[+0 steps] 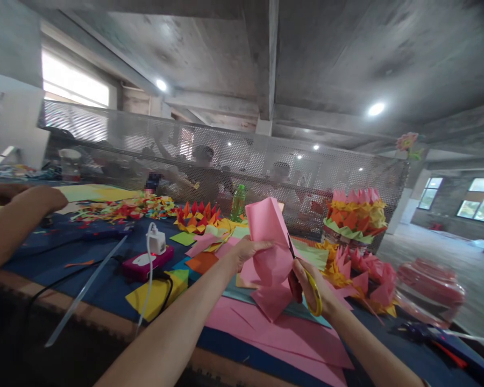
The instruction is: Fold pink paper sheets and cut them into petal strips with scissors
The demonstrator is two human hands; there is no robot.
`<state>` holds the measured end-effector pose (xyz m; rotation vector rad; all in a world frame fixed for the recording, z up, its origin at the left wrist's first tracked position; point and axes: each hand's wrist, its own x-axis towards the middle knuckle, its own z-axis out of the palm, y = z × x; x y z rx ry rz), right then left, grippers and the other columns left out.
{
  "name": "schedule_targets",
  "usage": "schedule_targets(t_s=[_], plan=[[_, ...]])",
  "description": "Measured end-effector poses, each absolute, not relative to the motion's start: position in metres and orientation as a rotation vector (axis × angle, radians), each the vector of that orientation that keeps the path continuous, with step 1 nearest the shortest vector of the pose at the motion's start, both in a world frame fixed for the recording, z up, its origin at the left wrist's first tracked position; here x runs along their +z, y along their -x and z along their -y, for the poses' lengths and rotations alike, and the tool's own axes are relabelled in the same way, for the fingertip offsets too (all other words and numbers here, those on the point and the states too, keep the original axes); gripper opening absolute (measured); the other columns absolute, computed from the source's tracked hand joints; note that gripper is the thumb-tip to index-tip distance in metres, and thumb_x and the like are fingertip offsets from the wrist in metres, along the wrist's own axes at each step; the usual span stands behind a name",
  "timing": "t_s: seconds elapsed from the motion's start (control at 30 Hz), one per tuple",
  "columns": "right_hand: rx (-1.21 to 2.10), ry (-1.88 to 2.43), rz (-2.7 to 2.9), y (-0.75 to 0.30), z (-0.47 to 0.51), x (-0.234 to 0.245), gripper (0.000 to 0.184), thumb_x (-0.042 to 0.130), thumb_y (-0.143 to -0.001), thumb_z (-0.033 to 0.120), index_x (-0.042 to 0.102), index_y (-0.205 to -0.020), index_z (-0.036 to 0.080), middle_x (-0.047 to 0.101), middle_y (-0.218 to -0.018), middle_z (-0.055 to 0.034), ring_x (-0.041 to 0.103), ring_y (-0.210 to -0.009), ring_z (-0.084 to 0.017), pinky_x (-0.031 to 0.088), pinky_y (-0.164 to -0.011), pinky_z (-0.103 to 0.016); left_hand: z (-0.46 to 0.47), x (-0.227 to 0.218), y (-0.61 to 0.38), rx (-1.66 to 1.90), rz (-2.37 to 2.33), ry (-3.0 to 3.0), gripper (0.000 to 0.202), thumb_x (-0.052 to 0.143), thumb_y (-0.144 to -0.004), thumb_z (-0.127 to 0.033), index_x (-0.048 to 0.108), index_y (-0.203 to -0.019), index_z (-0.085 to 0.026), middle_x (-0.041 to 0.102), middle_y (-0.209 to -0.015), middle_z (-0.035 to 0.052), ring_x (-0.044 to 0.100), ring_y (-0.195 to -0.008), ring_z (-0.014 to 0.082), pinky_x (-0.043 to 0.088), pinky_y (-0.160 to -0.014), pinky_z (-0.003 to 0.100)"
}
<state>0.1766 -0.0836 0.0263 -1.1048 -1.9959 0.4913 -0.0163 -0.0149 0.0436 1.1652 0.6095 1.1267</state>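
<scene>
Raised over the table is a folded sheet of pink paper (268, 223), pinched along its left side by my left hand (248, 251). My right hand (312, 285) grips scissors (317, 298) with yellow handles, and their dark blades meet the right edge of that paper. Fingers hide part of the handles. Under both hands lie loose pink sheets (286, 336) on top of blue-green paper. Further pink pieces (271, 301) rest just below the scissors.
A magenta power strip (147, 263) with a white charger (156, 242) sits left. Paper flowers (355, 215) and a clear red-tinted jar (429, 293) stand right, near a glue gun (439, 338). A perforated screen (266, 156) runs behind. Another person's arm (20, 220) reaches in at left.
</scene>
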Motion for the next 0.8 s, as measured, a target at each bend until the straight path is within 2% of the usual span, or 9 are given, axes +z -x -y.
schedule_targets(t_s=[0.17, 0.47, 0.8], plan=[[0.422, 1.133, 2.036, -0.176, 0.084, 0.031, 0.059, 0.024, -0.094, 0.058, 0.045, -0.053, 0.021, 0.049, -0.043, 0.0011, 0.049, -0.045, -0.013, 0.037, -0.055, -0.027, 0.016, 0.045, 0.017, 1.12, -0.669, -1.148, 0.047, 0.085, -0.053, -0.033, 0.072, -0.092, -0.01, 0.072, -0.091, 0.0138, 0.067, -0.077, 0.0245, 0.052, -0.071, 0.032], [0.299, 1.238, 2.044, -0.176, 0.086, 0.036, 0.061, 0.023, -0.091, 0.064, 0.042, -0.051, 0.023, 0.049, -0.044, -0.0006, 0.049, -0.047, -0.015, 0.037, -0.056, -0.029, 0.022, 0.048, 0.016, 1.126, -0.662, -1.169, 0.042, 0.084, -0.056, -0.034, 0.073, -0.089, -0.01, 0.072, -0.084, 0.0125, 0.067, -0.071, 0.0234, 0.054, -0.067, 0.033], [0.272, 1.221, 2.017, -0.171, 0.089, 0.039, 0.062, 0.024, -0.089, 0.066, 0.037, -0.047, 0.023, 0.042, -0.037, 0.0009, 0.043, -0.043, -0.013, 0.037, -0.05, -0.026, 0.015, 0.044, 0.016, 1.12, -0.649, -1.166, 0.048, 0.084, -0.054, -0.034, 0.072, -0.095, -0.01, 0.072, -0.092, 0.0135, 0.067, -0.077, 0.0252, 0.053, -0.07, 0.035]])
